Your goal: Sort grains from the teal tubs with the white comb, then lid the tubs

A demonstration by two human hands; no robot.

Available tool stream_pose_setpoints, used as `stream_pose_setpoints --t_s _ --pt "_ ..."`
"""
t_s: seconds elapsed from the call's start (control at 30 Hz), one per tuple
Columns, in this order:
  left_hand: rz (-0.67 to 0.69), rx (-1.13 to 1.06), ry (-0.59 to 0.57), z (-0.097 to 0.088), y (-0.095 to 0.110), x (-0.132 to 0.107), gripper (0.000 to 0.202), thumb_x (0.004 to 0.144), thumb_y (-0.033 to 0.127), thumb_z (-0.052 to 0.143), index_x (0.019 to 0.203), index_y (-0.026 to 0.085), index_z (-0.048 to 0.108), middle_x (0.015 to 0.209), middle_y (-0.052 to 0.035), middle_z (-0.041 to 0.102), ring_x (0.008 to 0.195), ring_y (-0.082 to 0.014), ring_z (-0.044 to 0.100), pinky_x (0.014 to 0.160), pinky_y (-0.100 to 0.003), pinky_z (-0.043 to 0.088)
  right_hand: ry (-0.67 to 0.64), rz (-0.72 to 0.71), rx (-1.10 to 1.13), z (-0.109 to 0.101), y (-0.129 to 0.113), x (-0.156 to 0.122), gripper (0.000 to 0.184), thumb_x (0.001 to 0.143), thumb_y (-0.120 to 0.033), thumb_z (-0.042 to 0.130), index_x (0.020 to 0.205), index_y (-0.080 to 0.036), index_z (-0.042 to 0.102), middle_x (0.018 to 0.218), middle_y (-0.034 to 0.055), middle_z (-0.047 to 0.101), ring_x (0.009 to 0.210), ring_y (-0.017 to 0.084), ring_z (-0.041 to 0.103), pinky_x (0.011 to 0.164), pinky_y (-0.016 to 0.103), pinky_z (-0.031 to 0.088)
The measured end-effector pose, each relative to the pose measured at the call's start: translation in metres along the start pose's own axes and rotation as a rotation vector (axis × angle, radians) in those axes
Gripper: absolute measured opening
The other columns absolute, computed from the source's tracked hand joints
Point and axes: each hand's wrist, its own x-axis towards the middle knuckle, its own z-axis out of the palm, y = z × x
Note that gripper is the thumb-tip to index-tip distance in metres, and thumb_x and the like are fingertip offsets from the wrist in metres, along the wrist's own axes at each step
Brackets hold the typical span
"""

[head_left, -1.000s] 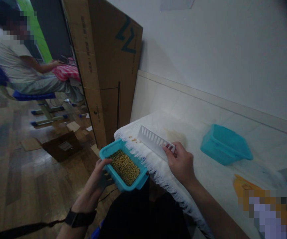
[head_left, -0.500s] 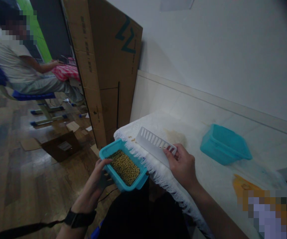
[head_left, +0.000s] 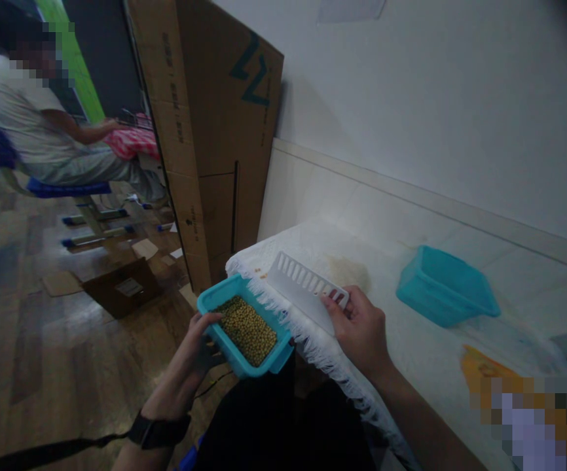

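My left hand (head_left: 199, 347) grips the near left side of a teal plastic bin (head_left: 238, 364), its thumb over the rim. Small round yellow-green beans (head_left: 248, 330) cover the bin's floor. The bin is held at the edge of the white fringed cloth (head_left: 308, 239). In my right hand (head_left: 362, 330) is a grey-white slotted plastic plate (head_left: 296, 288), tilted over the cloth with its slots along the upper edge. A few loose beans (head_left: 260, 273) lie on the cloth left of the plate. The fingers behind the plate are partly hidden.
A second teal bin (head_left: 440, 294) stands to the right on the cloth-covered table, near an orange packet (head_left: 490, 369). A tall cardboard box (head_left: 229, 131) rises at the far left corner. Beyond it a person (head_left: 42, 124) sits on a blue chair. An opened carton (head_left: 121, 288) lies on the floor.
Both hands, the bin of beans and the slotted plate stay almost exactly where they were. The whole view has shifted very slightly.
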Motion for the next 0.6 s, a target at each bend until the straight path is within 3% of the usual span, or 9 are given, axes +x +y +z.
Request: stream_pose_setpoints --t_s 0.23,0.43,0.6 --pt "0.003 0.004 0.002 0.001 0.001 -0.002 0.068 0.067 0.040 0.091 0.129 0.030 0.065 0.094 -0.0065 0.073 0.077 -0.0296 0.070 0.071 -0.044 0.060 0.091 -0.020 -0.033 0.003 -0.011 0.004 0.033 0.105 -0.056 0.076 0.087 -0.029 0.068 0.064 -0.0008 0.073 0.054 0.021 0.070 0.054 0.028 0.053" --pt "-0.005 -0.001 0.010 0.001 0.002 -0.002 0.069 0.069 0.038 0.093 0.131 0.030 0.065 0.093 -0.0052 0.072 0.076 -0.0285 0.070 0.071 -0.042 0.058 -0.017 0.020 0.016 0.003 -0.001 -0.001 0.028 0.106 -0.050 0.080 0.092 -0.027 0.071 0.072 0.0008 0.078 0.061 0.022 0.075 0.057 0.028 0.056" --pt "-0.016 0.011 0.007 0.001 0.005 -0.002 0.063 0.070 0.038 0.090 0.126 0.030 0.064 0.094 -0.0051 0.071 0.079 -0.0295 0.071 0.072 -0.045 0.061 -0.007 0.041 0.053 0.006 0.003 0.002 0.030 0.106 -0.052 0.080 0.093 -0.027 0.070 0.073 0.0009 0.078 0.061 0.022 0.074 0.058 0.029 0.056"
